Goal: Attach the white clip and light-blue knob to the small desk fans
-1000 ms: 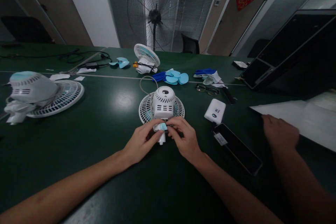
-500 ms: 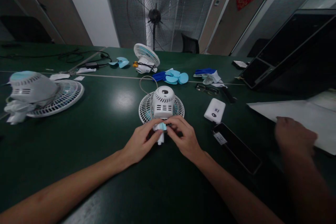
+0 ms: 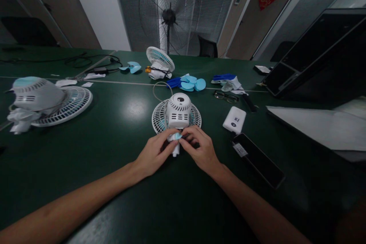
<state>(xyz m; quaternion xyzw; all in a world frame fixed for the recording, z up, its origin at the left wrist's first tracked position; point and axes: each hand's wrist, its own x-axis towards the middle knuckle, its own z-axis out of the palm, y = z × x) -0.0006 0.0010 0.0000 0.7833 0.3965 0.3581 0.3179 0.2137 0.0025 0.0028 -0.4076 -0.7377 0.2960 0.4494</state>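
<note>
A small white fan [image 3: 178, 111] lies grille-down on the green table, its vented motor housing facing up. At its near end, a white clip-like base part [image 3: 175, 150] sticks out toward me. My left hand [image 3: 156, 152] is closed, thumb and fingers pinching the white part from the left. From the right, my right hand [image 3: 201, 148] pinches a small light-blue piece [image 3: 177, 136] at the same spot. The fingertips hide much of where the two parts meet. A thin pale cable [image 3: 154, 90] loops behind the housing.
Another fan [image 3: 42, 99] lies at left; a third fan [image 3: 159, 65] stands behind. Light-blue fan blades [image 3: 193, 83], gloves [image 3: 227, 82] and glasses [image 3: 225, 97] lie farther back. To the right are a white power bank [image 3: 234, 119], a black phone [image 3: 259, 160] and white sheets [image 3: 309, 126].
The light-blue piece has turned slightly between my fingers; both hands stay at the same place. At right, another person's hand has left the white sheet, which has shifted.
</note>
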